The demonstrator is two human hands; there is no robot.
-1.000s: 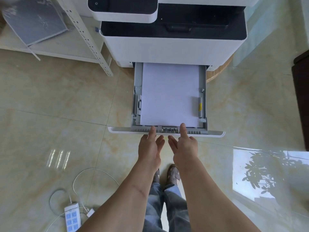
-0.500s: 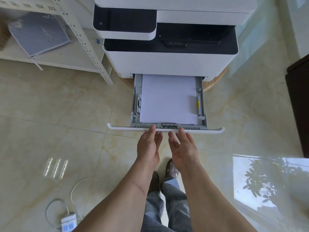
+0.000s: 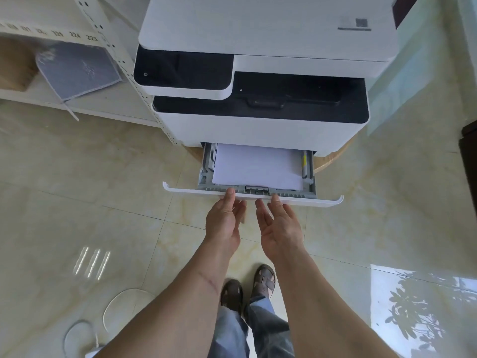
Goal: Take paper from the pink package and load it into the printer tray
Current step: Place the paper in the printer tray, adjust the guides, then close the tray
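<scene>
A white and black printer (image 3: pixel 260 73) is seen from above, with its paper tray (image 3: pixel 254 195) partly drawn out at the bottom. A stack of white paper (image 3: pixel 258 166) is laid flat inside the tray, between the grey side guides, its far end hidden under the printer body. The tray's white front panel is touched by both hands. The left hand (image 3: pixel 224 223) is held with fingers extended and loose, nothing grasped, its fingertips (image 3: pixel 230 191) set on the panel's top edge left of the middle latch. The right hand (image 3: pixel 280 228) is likewise held open, palm turned inward, its fingertips (image 3: pixel 275 198) laid against the panel just right of the latch. The two hands are kept near each other but apart. The pink package is not seen in this view. A metal shelf (image 3: pixel 77 104) stands left of the printer, and a white cable (image 3: pixel 121 303) is coiled on the tiled floor (image 3: pixel 77 189).
</scene>
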